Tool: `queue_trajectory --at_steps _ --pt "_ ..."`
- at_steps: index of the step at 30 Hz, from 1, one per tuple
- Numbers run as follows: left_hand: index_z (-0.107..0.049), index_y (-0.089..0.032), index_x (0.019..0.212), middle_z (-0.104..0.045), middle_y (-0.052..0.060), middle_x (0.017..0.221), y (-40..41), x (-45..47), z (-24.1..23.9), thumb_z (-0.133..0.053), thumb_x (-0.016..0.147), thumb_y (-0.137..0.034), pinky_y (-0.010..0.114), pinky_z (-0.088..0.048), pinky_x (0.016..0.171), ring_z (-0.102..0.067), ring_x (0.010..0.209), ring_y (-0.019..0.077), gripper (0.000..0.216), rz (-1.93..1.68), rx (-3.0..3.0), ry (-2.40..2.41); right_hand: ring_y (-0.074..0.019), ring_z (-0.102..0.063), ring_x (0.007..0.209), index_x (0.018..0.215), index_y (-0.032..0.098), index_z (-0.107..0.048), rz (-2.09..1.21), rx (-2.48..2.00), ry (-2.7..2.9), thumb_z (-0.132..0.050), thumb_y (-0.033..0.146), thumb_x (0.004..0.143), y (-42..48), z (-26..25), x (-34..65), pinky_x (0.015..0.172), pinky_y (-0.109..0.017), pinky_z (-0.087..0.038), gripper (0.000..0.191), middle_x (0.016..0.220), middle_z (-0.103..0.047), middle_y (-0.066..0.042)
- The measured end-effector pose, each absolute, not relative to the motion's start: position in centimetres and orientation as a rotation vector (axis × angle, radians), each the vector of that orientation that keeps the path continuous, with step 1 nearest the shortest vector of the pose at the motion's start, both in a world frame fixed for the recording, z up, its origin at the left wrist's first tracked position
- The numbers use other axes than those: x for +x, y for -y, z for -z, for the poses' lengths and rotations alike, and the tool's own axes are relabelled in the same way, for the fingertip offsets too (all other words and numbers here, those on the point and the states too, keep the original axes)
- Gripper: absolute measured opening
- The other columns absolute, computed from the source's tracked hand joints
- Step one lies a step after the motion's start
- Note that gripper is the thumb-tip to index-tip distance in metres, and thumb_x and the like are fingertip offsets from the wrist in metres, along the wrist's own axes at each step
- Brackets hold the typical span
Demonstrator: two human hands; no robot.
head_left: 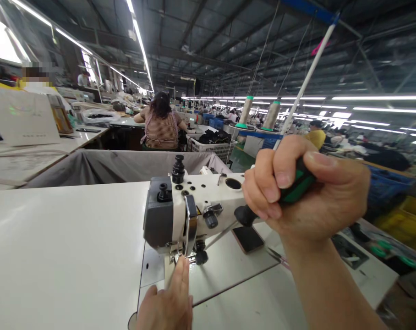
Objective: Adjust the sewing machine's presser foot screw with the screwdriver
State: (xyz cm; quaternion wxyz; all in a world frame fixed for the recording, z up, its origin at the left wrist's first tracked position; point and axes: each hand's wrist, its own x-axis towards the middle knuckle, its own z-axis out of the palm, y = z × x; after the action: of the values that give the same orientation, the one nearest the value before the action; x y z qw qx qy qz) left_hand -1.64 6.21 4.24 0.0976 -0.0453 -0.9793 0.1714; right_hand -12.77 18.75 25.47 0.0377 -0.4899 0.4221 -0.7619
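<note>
My right hand (307, 190) is closed around the black and green handle of a screwdriver (293, 188), whose thin shaft runs down and left toward the needle area of a white and grey sewing machine (194, 206). My left hand (168, 300) rests low at the front, its fingertips touching the underside of the machine head near the presser foot. The tip of the screwdriver is hidden behind machine parts.
The machine stands on a white table (57, 252). A dark phone (248, 239) lies under the machine arm. Two thread cones (245, 112) stand behind. A person in a striped top (161, 123) sits ahead by a white basket (211, 146). Blue and yellow bins (396, 192) sit at right.
</note>
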Motion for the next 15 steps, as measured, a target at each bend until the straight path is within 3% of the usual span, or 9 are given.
queue_trajectory --at_steps 6,11,15 --pt "-0.04 -0.005 0.134 -0.029 0.026 0.138 -6.0 -2.0 -4.2 -0.032 0.088 -0.009 0.039 -0.057 0.063 -0.067 0.065 0.0216 0.047 -0.33 -0.109 3.163 -0.013 -0.038 0.031 0.056 0.016 -0.044 2.278 -1.446 -1.407 -0.031 0.015 0.079 -19.1 -26.0 -12.2 0.028 -0.022 -0.029 0.027 0.049 -0.045 -0.002" --pt "-0.042 -0.002 0.132 -0.033 0.026 0.137 -5.7 -1.7 -3.5 -0.027 0.087 -0.006 0.04 -0.057 0.062 -0.068 0.082 0.0254 0.048 -0.298 -0.147 3.057 -0.0131 -0.036 0.031 0.056 0.016 -0.043 2.262 -1.495 -1.463 -0.02 0.012 0.079 -19.4 -26.3 -11.8 0.028 -0.024 -0.03 0.032 0.049 -0.043 -0.003" --pt "-0.04 -0.002 0.133 -0.029 0.024 0.139 -5.7 -1.8 -3.1 -0.025 0.087 -0.006 0.041 -0.057 0.062 -0.068 0.084 0.0247 0.048 -0.289 -0.148 3.072 -0.0137 -0.035 0.029 0.054 0.016 -0.042 2.263 -1.492 -1.497 -0.013 0.009 0.078 -19.3 -26.5 -11.9 0.027 -0.025 -0.029 0.038 0.047 -0.042 -0.003"
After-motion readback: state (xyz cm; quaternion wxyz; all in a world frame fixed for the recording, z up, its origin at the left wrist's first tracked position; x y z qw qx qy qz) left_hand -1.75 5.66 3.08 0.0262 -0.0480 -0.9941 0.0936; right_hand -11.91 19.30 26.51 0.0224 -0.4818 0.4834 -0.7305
